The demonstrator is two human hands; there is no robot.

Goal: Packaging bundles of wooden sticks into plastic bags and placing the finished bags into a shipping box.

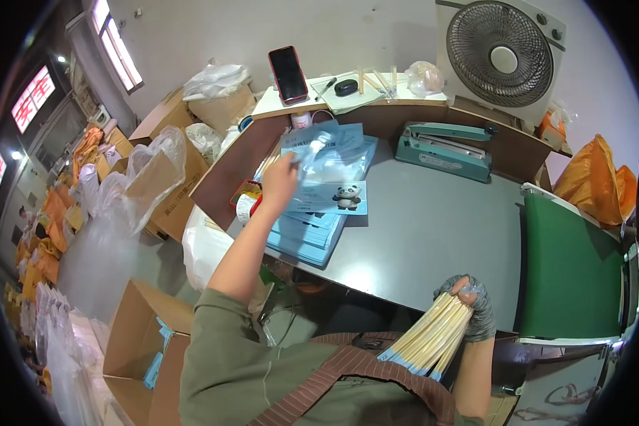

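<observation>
My right hand (468, 302), in a grey fingerless glove, is closed round the top of a bundle of thin wooden sticks (433, 334). The sticks hang slanting in clear plastic, with blue at their lower ends, over the table's near edge. Above a pile of flat blue printed bags (307, 238), my left hand (280, 181) pinches a translucent blue bag (318, 150), which is smeared by motion. Just right of that hand lies a blue printed card or bag with a panda picture (348, 197). More pale sticks (268, 162) lie behind the left hand, partly hidden.
On the grey table (412, 227), a green heat sealer (444, 150) stands at the back right. A shelf (397, 96) behind holds a phone (288, 74). A green conveyor belt (575, 266) runs at right; an open carton (138, 355) stands at lower left.
</observation>
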